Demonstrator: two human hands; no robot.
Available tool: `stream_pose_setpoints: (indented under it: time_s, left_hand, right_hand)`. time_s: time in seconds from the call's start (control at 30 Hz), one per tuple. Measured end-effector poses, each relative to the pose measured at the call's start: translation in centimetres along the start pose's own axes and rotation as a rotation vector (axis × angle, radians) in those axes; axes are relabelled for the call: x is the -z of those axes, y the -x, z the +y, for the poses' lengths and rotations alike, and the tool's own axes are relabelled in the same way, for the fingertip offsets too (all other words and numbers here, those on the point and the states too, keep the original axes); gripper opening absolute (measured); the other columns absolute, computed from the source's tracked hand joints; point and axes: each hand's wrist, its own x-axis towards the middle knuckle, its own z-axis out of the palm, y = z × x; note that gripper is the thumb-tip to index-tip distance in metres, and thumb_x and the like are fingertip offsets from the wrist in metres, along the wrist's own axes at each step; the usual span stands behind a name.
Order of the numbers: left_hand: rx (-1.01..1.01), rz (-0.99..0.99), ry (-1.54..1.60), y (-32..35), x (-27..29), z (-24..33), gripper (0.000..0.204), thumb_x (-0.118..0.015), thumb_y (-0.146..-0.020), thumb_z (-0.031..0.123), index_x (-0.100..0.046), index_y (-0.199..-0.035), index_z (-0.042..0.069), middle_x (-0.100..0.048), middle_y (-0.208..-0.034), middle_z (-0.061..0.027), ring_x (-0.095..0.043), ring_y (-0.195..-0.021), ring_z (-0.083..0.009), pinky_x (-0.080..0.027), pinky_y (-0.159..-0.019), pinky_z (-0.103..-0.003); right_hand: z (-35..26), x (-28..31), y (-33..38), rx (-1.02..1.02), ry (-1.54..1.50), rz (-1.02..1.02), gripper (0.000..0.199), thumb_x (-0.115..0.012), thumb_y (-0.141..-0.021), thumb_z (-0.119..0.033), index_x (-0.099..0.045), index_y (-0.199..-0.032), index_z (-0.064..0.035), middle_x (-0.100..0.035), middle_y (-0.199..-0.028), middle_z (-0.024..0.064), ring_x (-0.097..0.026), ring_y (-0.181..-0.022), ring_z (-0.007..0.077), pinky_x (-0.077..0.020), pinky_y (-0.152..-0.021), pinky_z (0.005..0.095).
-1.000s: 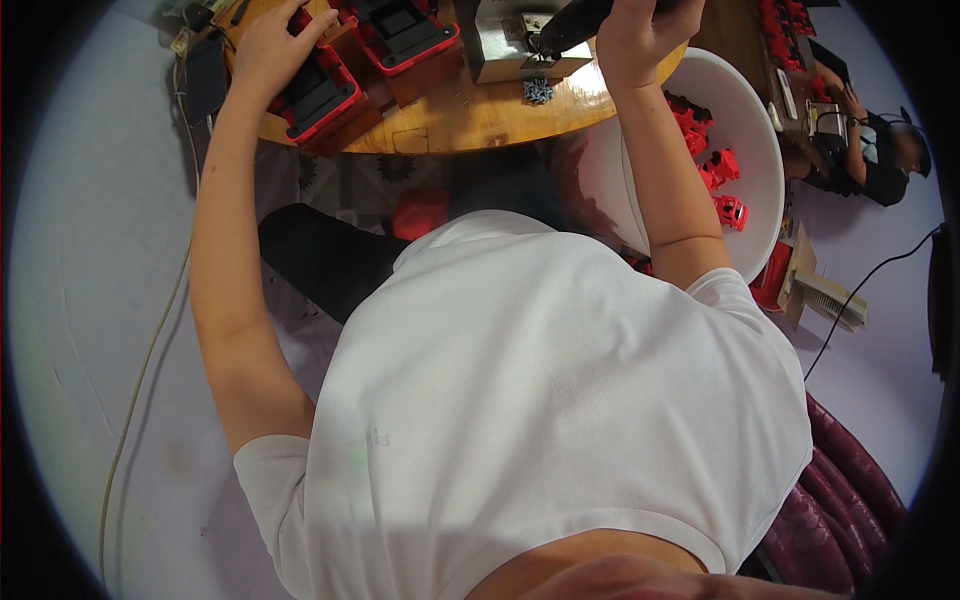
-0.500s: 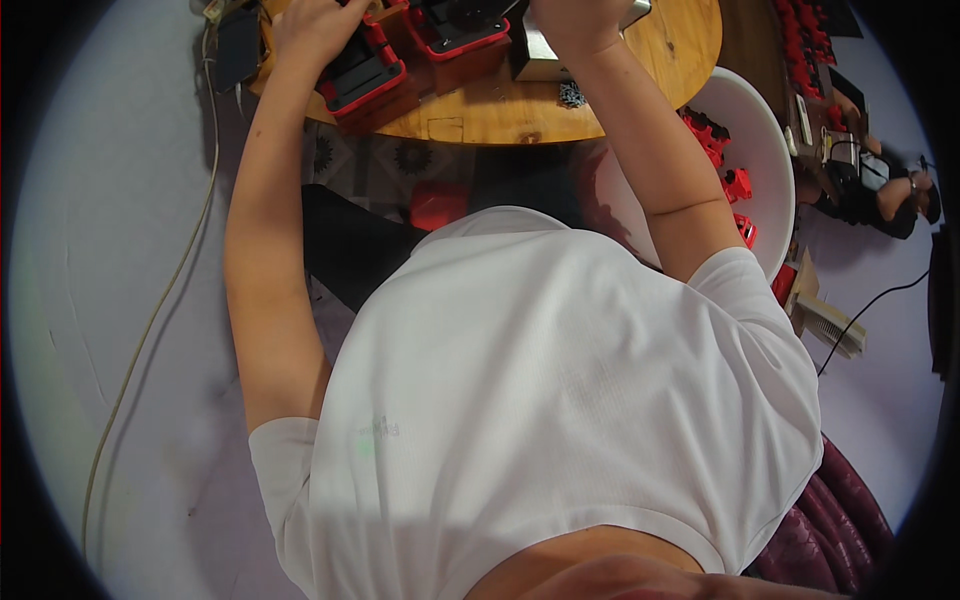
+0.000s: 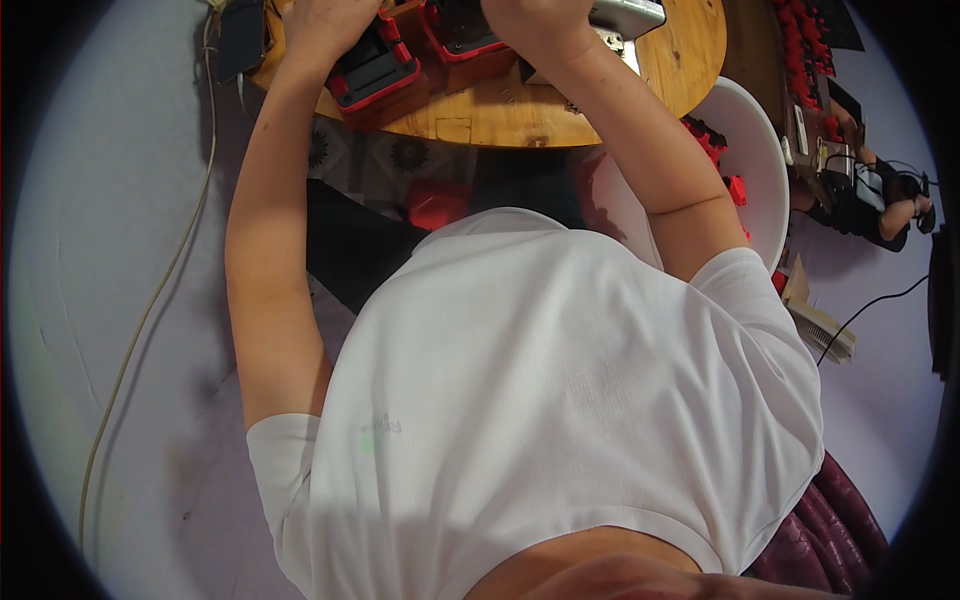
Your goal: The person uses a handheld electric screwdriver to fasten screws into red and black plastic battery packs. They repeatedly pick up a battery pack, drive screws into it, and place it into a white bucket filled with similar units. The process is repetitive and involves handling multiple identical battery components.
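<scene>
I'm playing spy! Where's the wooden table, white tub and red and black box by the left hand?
Wooden table [image 3: 495, 120]: head view, bare wood near its edge.
White tub [image 3: 762, 165]: head view, inner wall.
Red and black box [image 3: 375, 76]: head view, black part.

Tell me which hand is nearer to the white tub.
Right. The right hand is over the table, left of the tub, its forearm crossing in front of the tub; the left hand is farther left, beside a red-and-black box.
</scene>
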Motion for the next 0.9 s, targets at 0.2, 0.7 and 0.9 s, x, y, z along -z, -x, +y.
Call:
stream_pose_setpoints:
  time_s: [0.2,0.7,0.9]
  left_hand:
    - [0.096,-0.168,0.101,-0.3,1.8,2.0,0.051,-0.053,-0.09,0.044,-0.067,-0.111,-0.001,-0.066,-0.115,-0.019,-0.06,-0.11,-0.0352,-0.043,-0.097,-0.045]
    - [-0.008,-0.084,-0.126,-1.8,-2.9,-4.1,0.07,-0.047,-0.085,0.071,-0.063,-0.126,0.017,-0.066,-0.118,-0.0152,-0.062,-0.112,-0.0329,-0.046,-0.094,-0.044]
    - [-0.005,-0.084,-0.126,-1.8,-2.9,-4.2,0.07,-0.046,-0.085,0.071,-0.062,-0.127,0.017,-0.066,-0.12,-0.0147,-0.061,-0.114,-0.0325,-0.046,-0.095,-0.044]
  right_hand:
    - [1.1,0.5,0.3,-0.069,-0.15,-0.016,0.035,-0.064,-0.092,-0.021,-0.045,-0.114,-0.0019,-0.053,-0.083,0.0031,-0.052,-0.065,0.0079,-0.0431,-0.056,0.0231]
    - [-3.5,11.8,3.5,-0.216,0.38,0.271,0.048,-0.067,-0.09,-0.043,-0.049,-0.108,-0.0026,-0.059,-0.078,0.0066,-0.056,-0.062,0.013,-0.0472,-0.057,0.0277]
    - [-3.5,12.1,3.6,-0.215,0.44,0.212,0.044,-0.065,-0.091,-0.045,-0.051,-0.1,-0.0042,-0.058,-0.074,0.0057,-0.055,-0.057,0.0126,-0.0463,-0.052,0.027]
